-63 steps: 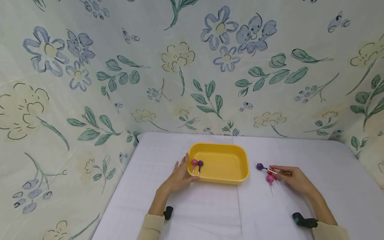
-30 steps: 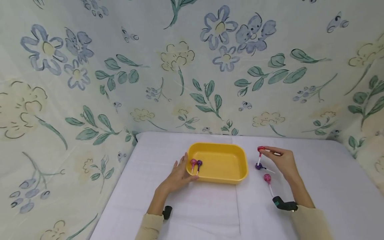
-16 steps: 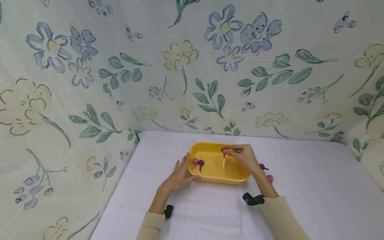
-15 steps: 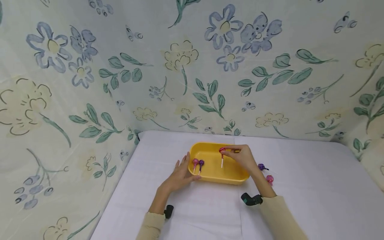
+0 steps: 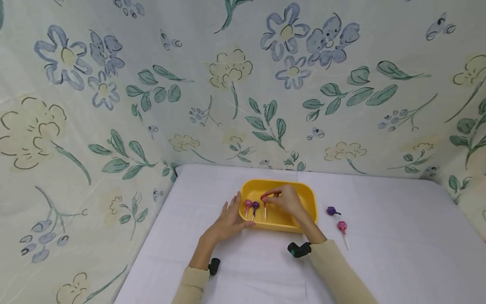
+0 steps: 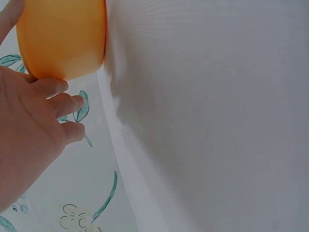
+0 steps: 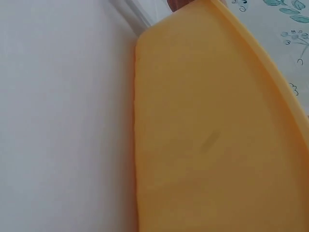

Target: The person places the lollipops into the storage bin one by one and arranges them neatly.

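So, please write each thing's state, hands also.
Yellow tray: upright on table.
Left hand: gripping tray's left end.
Red lollipop: held by its head, stick downward.
Right hand: pinching red lollipop.
Inner pink lollipop: in tray.
Inner purple lollipop: in tray.
Outer purple lollipop: lying on table.
Outer pink lollipop: lying on table.

Five lollipops (image 5: 342, 226), one tray (image 5: 277, 227)

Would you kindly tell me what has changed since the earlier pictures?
The right hand lifted the round red lollipop off the white-covered table, moved it leftward to the rectangular yellow tray and still pinches it. The left hand stayed at the tray's left end; inside, the round pink lollipop and round purple lollipop stayed put.
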Motion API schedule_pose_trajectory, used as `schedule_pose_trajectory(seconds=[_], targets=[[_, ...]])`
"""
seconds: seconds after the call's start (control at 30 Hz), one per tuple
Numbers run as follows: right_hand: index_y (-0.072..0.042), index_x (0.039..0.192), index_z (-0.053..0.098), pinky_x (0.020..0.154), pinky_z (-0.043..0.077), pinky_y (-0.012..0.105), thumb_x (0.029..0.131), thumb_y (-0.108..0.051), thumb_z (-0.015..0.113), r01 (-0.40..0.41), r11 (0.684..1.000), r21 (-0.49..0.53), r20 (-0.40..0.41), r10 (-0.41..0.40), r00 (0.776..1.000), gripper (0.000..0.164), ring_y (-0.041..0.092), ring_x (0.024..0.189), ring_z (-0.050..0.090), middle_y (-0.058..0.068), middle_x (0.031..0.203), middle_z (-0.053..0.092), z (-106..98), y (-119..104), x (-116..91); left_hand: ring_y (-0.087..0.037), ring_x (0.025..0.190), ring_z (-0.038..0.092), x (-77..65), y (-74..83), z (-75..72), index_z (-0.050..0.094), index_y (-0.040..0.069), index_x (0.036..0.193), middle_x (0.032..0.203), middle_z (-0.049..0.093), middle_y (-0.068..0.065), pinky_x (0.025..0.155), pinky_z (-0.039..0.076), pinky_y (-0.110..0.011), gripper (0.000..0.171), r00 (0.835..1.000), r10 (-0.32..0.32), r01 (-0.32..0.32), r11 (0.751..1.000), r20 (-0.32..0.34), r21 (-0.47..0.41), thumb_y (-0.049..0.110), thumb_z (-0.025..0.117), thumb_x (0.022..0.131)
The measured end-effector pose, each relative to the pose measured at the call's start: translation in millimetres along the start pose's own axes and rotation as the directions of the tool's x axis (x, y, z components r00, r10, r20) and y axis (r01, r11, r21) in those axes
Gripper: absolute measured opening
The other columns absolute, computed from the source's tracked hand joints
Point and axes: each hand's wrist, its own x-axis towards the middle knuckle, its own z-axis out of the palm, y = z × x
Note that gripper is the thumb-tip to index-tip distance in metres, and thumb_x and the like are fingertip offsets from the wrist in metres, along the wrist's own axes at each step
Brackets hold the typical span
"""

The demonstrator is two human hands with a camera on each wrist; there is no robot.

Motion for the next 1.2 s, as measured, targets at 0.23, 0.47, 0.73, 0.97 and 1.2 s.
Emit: schedule_pose_trajectory(seconds=[0.23, 0.47, 0.73, 0.97, 1.2], targets=[[-0.009, 0.096, 0.084, 0.051, 0.031, 0.018, 0.085, -0.024, 0.087, -0.009, 0.999, -0.052, -0.002, 0.009, 1.000, 0.019, 0.016, 0.064, 0.048, 0.003, 0.071, 0.062, 9, -2, 2, -0.029, 0.163, 0.008, 3.3, 0.5, -1.8, -0.003, 0.007, 0.166, 0.175, 0.003, -0.012, 0.133, -0.003, -0.056, 0.110, 1.000, -0.005, 0.005, 1.000, 0.008, 0.021, 0.053, 0.068, 0.096], [-0.008, 0.093, 0.084, 0.053, 0.035, 0.019, 0.084, -0.023, 0.088, -0.035, 0.997, -0.070, 0.009, 0.036, 0.999, 0.018, 0.017, 0.067, 0.050, 0.004, 0.079, 0.071, 13, -2, 2, -0.028, 0.164, 0.008, 4.0, -1.2, -0.8, -0.003, 0.008, 0.166, 0.175, 0.004, -0.010, 0.133, -0.003, -0.055, 0.110, 1.000, -0.013, 0.013, 1.000, 0.007, 0.027, 0.053, 0.069, 0.096], [-0.008, 0.090, 0.082, 0.054, 0.036, 0.020, 0.082, -0.024, 0.089, -0.029, 0.995, -0.090, 0.029, 0.032, 0.999, 0.019, 0.017, 0.068, 0.051, 0.004, 0.076, 0.066, 14, -1, 0, -0.029, 0.164, 0.008, 2.9, -0.6, -0.6, -0.002, 0.008, 0.167, 0.175, 0.004, -0.011, 0.133, -0.004, -0.055, 0.110, 1.000, -0.021, 0.021, 1.000, 0.007, 0.017, 0.052, 0.069, 0.096], [-0.007, 0.092, 0.081, 0.057, 0.041, 0.021, 0.082, -0.024, 0.089, -0.030, 0.996, -0.084, 0.059, 0.035, 0.998, 0.021, 0.017, 0.071, 0.053, 0.004, 0.081, 0.070, 15, 0, -1, -0.029, 0.164, 0.008, 1.4, -2.5, 1.1, -0.002, 0.007, 0.167, 0.175, 0.003, -0.010, 0.133, -0.003, -0.055, 0.110, 1.000, -0.017, 0.017, 1.000, 0.007, 0.018, 0.053, 0.069, 0.096], [-0.008, 0.093, 0.079, 0.053, 0.038, 0.019, 0.081, -0.028, 0.090, -0.071, 0.995, -0.065, 0.086, 0.076, 0.993, 0.025, 0.017, 0.067, 0.053, 0.005, 0.080, 0.068, 13, 0, -1, -0.028, 0.163, 0.009, 0.4, -2.0, 1.0, -0.003, 0.009, 0.167, 0.175, 0.004, -0.008, 0.134, -0.003, -0.054, 0.114, 1.000, -0.016, 0.015, 1.000, 0.009, 0.024, 0.063, 0.065, 0.094]])
